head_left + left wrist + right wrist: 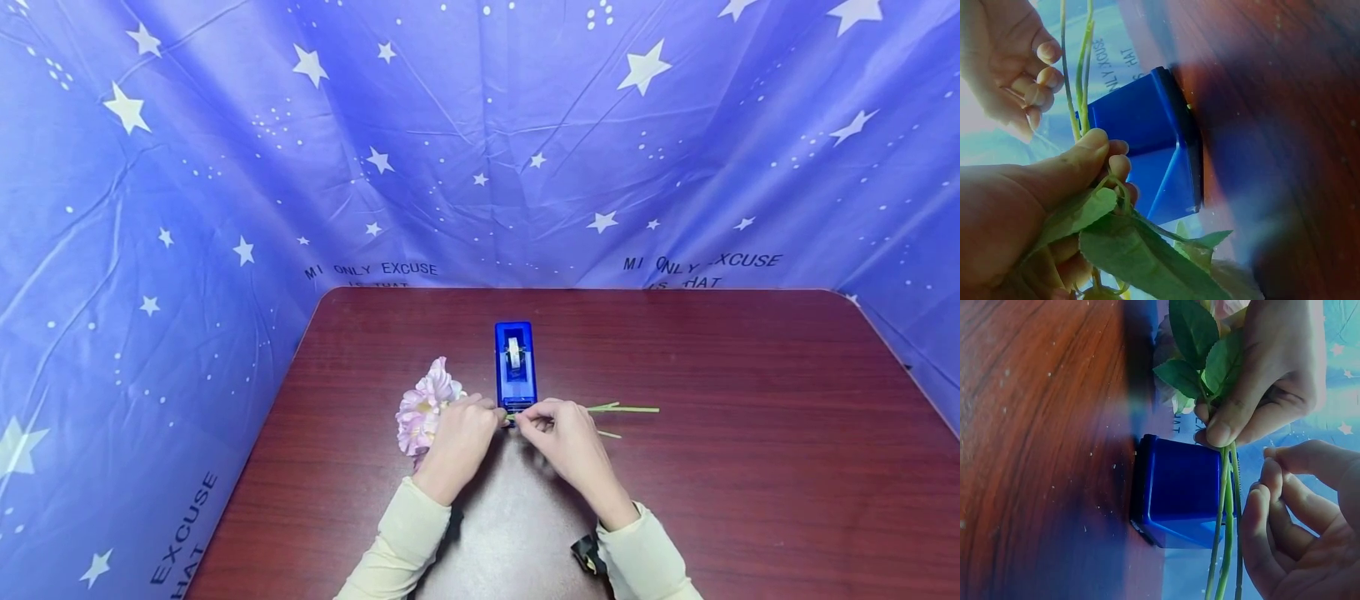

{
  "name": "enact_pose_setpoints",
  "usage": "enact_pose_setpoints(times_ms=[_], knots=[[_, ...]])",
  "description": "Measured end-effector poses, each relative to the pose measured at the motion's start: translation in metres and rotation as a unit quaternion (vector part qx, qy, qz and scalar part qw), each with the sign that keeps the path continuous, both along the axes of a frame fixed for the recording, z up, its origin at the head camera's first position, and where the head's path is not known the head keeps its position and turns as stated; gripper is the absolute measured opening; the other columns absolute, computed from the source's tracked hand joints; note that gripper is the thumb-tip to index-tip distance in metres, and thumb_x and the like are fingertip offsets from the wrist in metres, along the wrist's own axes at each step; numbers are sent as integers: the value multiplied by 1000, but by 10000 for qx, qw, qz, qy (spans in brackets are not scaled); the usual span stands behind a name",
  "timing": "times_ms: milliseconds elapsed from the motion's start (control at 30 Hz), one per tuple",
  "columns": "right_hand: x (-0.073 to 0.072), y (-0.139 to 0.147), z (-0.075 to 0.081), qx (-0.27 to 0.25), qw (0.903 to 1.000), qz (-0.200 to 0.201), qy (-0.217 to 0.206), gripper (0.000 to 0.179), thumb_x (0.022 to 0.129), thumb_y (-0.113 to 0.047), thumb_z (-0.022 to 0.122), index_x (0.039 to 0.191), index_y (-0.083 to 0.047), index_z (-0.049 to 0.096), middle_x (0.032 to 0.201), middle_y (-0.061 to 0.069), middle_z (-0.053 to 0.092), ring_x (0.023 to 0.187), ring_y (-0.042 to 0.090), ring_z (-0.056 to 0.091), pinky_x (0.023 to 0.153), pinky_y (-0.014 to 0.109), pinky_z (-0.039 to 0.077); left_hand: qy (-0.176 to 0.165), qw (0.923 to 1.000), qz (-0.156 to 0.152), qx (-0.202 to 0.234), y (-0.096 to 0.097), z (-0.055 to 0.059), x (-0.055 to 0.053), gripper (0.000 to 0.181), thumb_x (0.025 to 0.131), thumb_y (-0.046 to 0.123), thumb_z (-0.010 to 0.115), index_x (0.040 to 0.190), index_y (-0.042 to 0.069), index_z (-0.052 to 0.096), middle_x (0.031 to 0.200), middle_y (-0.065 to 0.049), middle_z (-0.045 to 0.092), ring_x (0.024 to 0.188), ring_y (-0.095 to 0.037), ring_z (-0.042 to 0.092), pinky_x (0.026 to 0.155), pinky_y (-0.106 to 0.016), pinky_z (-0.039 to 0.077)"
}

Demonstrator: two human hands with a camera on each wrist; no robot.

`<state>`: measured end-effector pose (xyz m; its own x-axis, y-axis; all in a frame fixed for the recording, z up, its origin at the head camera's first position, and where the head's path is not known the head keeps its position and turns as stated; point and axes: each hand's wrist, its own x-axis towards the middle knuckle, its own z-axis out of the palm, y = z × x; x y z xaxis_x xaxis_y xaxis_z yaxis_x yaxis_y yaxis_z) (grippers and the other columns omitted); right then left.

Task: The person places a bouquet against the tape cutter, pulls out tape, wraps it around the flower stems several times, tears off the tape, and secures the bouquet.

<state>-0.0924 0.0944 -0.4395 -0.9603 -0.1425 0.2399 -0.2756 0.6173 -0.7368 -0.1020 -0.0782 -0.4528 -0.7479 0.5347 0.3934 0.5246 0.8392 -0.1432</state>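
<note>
My left hand [462, 440] pinches a bunch of artificial flower stems [1083, 81] between thumb and fingers. Pink-white flower heads [423, 408] lie to its left, and green leaves [1147, 253] hang below the grip in the left wrist view. The stems run rightward past my right hand [567, 439]. That hand's thumb and index fingertips meet beside the stems, pinching a faint, barely visible strip of clear tape. A blue tape dispenser [515, 358] stands just beyond both hands, its roll [513, 352] showing on top. The stems pass in front of its near end.
The dark red wooden table [750, 458] reaches out on both sides of the hands. Blue star-printed curtains [480, 125] hang behind it and at its sides. Black straps [588, 554] show near the wrists, by the cream sleeves.
</note>
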Motion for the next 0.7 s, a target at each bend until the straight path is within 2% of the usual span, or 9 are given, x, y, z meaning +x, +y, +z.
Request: enact_pose_setpoints(times_ms=[167, 333, 433, 567, 700], knots=[[1, 0, -1, -29, 10000, 22, 66, 4, 80, -10, 77, 78, -13, 77, 78, -5, 70, 64, 1, 58, 62, 23, 49, -24, 10000, -38, 87, 0, 0, 0, 14, 82, 13, 67, 73, 22, 70, 71, 8, 66, 65, -12, 59, 59, -25, 47], [2, 0, 0, -121, 9999, 62, -48, 4, 81, -10, 77, 78, -13, 77, 78, -4, 71, 64, 2, 57, 61, 22, 48, -30, 9999, -54, 152, 0, 1, -1, 14, 83, 13, 66, 72, 22, 69, 70, 8, 66, 65, -12, 58, 58, -26, 47], [3, 0, -1, -234, 9993, 58, -276, 4, 82, -11, 76, 79, -13, 77, 77, -4, 71, 60, 1, 56, 59, 21, 48, -14, 9999, -44, 119, 0, 2, 0, 15, 83, 14, 67, 71, 23, 68, 70, 8, 66, 65, -12, 59, 58, -26, 47], [4, -1, -1, -454, 9966, 55, -692, 6, 86, -12, 75, 82, -9, 77, 68, 1, 70, 51, 1, 54, 51, 20, 45, 2, 9999, -61, 112, 1, 3, 1, 13, 83, 18, 69, 72, 24, 69, 71, 9, 66, 65, -11, 59, 58, -25, 47], [5, -2, -1, -715, 9922, 79, -1020, 10, 88, -11, 72, 82, -5, 76, 59, 6, 68, 46, 11, 58, 43, 22, 43, -18, 9999, -61, 133, 3, 3, 1, 11, 84, 21, 70, 74, 24, 71, 72, 10, 67, 65, -10, 59, 59, -26, 47]])
